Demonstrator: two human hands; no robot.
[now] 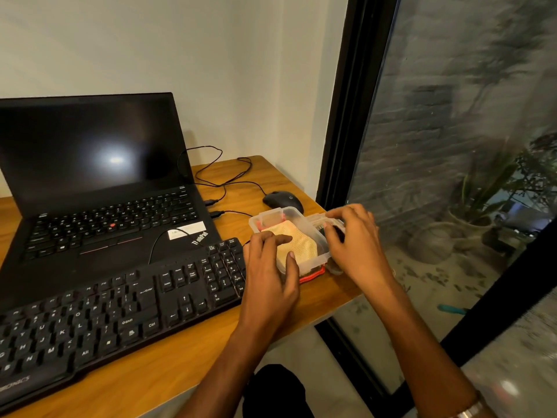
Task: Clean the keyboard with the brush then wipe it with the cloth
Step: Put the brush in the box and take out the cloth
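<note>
Near the table's (168, 360) right edge, a clear plastic container (301, 224) holds the folded cream cloth (301, 245). The left hand (271, 263) steadies its near rim, fingers loosely curled around it. The right hand (355, 236) pinches something dark, possibly the brush (337, 229), at the far side. The external keyboard (120, 312) lies just left. Tugging too hard could tip the light container over the edge.

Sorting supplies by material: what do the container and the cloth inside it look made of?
Container: looks like clear, glossy plastic, since the cloth and desk show through its walls. Cloth: seems a soft woven or knitted fabric, pale yellow and matte, with a fine ribbed texture; the exact fibre cannot be told.
</note>
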